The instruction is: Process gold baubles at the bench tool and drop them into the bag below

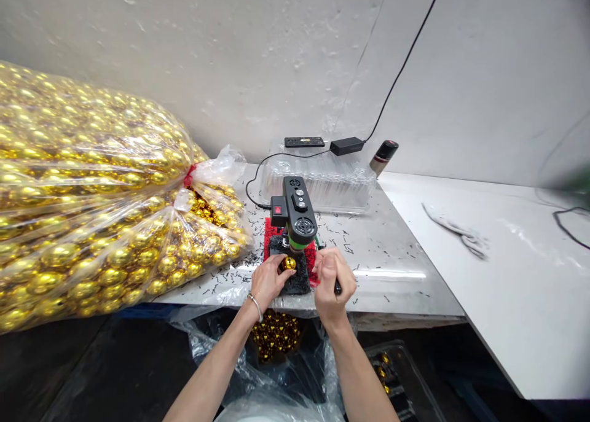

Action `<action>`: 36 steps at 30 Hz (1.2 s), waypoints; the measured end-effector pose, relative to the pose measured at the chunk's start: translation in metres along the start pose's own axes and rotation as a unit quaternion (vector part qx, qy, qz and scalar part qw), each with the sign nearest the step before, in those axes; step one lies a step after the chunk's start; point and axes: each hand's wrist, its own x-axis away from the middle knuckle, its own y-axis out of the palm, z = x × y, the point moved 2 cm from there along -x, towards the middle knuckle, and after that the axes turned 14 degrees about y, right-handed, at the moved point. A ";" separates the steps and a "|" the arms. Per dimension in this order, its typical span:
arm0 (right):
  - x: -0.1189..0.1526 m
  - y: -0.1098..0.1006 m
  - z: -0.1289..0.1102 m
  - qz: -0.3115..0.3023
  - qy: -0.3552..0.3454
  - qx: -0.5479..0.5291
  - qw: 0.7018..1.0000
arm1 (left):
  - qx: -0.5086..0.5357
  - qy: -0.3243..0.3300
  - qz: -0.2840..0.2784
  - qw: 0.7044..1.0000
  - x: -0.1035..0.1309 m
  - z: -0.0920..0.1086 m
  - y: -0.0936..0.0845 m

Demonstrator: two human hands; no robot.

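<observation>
Between the thumb and fingers of my left hand (268, 281) is a shiny gold ball (289, 263), held over the black base (299, 281) of a small bench press. The press head (299, 210), black with round vents, buttons and a red switch, stands just above and behind the ball. A green ring (297, 246) shows at the head's lower end. My right hand (334, 281) is closed around a lever handle (338, 289) at the press's right side; its black tip sticks out below the fist. A red mat (271, 226) lies under the base.
A large clear bag of gold balls (106, 225) fills the left. Behind the press are a clear plastic tray (322, 185), a power adapter (346, 145) and a dark can (384, 156). Small black shavings litter the table. More gold balls (276, 335) lie below its front edge.
</observation>
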 end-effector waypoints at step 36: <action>0.013 -0.001 0.008 0.000 0.011 0.022 1.000 | 0.693 -0.281 0.104 0.656 0.053 0.008 -0.021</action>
